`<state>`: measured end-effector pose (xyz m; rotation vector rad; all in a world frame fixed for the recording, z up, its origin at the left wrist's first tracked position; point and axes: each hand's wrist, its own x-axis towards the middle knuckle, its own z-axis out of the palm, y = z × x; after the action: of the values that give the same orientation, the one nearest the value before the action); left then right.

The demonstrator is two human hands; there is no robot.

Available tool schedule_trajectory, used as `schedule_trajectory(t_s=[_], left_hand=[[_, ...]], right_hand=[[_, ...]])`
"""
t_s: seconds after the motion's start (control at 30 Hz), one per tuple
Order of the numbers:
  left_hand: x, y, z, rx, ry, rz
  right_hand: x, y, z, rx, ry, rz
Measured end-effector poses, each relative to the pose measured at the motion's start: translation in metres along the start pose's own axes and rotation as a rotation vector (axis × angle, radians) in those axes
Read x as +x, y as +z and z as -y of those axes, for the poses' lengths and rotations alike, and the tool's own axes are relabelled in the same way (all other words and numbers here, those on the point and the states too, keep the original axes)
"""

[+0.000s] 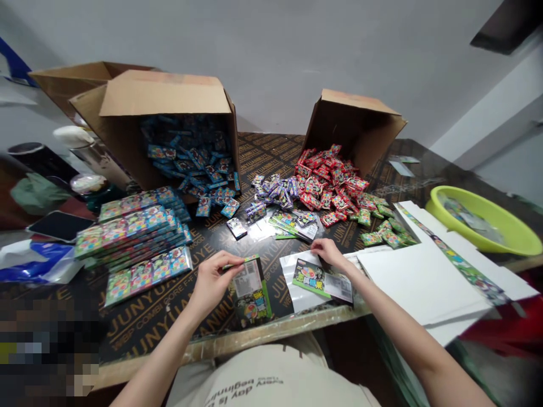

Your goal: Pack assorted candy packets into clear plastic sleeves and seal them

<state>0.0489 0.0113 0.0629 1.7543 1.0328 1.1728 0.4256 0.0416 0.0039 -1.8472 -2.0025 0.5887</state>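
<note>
My left hand (215,278) pinches the top edge of a black and green printed card (250,297), held near the table's front edge. To its right, my right hand (331,255) has its fingers closed at the upper edge of a clear plastic bag (292,271). Another printed card (311,278) lies on that bag, below my right hand. Just beyond it are more printed cards (292,223) on clear plastic. A small white and dark packet (236,228) lies alone between the hands and the boxes.
On the left, a tipped carton (165,99) spills blue packets (203,164), beside stacked packet strips (136,232). Another carton (360,104) spills red packets (326,181); purple packets (275,191) and green packets (388,232) lie near. White cardboard (419,277) and a yellow-green basin (509,243) stand right.
</note>
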Motion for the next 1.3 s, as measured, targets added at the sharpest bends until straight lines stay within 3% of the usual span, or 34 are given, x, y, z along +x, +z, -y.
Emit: schedule_trajectory(t_s=[0.2,0.43,0.57,0.67,0.8,0.97,1.2,1.3], left_hand=[[-0.001,0.001,0.000,0.028,0.021,-0.027],[-0.005,0.004,-0.002,0.096,0.005,-0.054],[-0.005,0.007,-0.003,0.080,0.050,-0.059],[-0.003,0.009,-0.008,0.037,0.108,-0.008],[-0.002,0.009,-0.014,-0.006,0.056,0.074],[-0.004,0.011,-0.008,-0.116,-0.074,0.018],[-0.005,0.013,-0.007,-0.086,-0.041,0.030],[-0.006,0.016,-0.008,-0.027,-0.045,-0.019]], right_hand=[[-0.025,0.014,0.010,-0.058,-0.088,-0.080],[-0.023,0.007,0.025,0.012,0.013,-0.202],[-0.017,-0.003,0.094,0.253,-0.057,-0.177],[-0.016,-0.005,0.163,0.642,-0.155,0.052],[-0.011,0.003,0.217,0.788,-0.199,0.274],[-0.003,0.015,0.219,0.849,-0.156,0.382],[0.003,0.021,0.209,0.737,-0.161,0.388],[0.004,0.024,0.208,0.706,-0.177,0.380]])
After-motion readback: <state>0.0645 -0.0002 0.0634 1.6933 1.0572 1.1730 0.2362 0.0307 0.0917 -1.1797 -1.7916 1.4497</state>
